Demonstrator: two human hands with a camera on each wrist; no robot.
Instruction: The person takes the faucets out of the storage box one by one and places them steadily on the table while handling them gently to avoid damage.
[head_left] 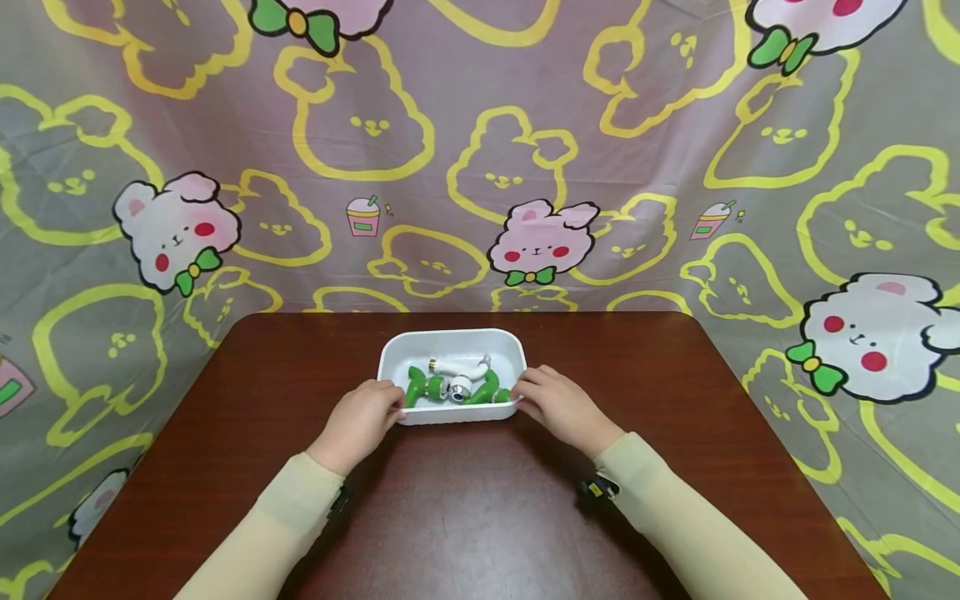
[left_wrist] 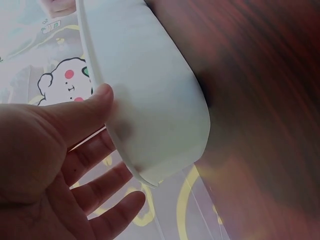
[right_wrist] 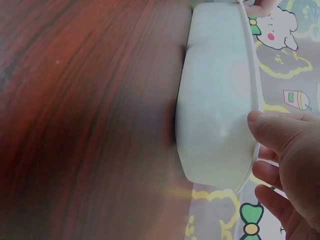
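Observation:
A white plastic tray (head_left: pixel 453 414) with rounded corners stands towards the far side of the table. My left hand (head_left: pixel 362 421) grips its near left corner, the thumb against the outer wall and the fingers at the rim. At the near right corner my right hand (head_left: pixel 567 408) pinches the rim the same way. Inside lie several small green and white parts: a curved green piece (head_left: pixel 415 387) at the left, another green piece (head_left: pixel 486 390) at the right, a round white piece with a metal end (head_left: pixel 460 389) between them, and a long white piece (head_left: pixel 457 367) behind.
The tray rests on a dark reddish-brown wooden table (head_left: pixel 465 508) with rounded far corners. A grey curtain (head_left: pixel 442 200) printed with yellow outlines and cartoon rabbits hangs behind the table and along both sides. Black wrist devices sit at both sleeves (head_left: pixel 645 483).

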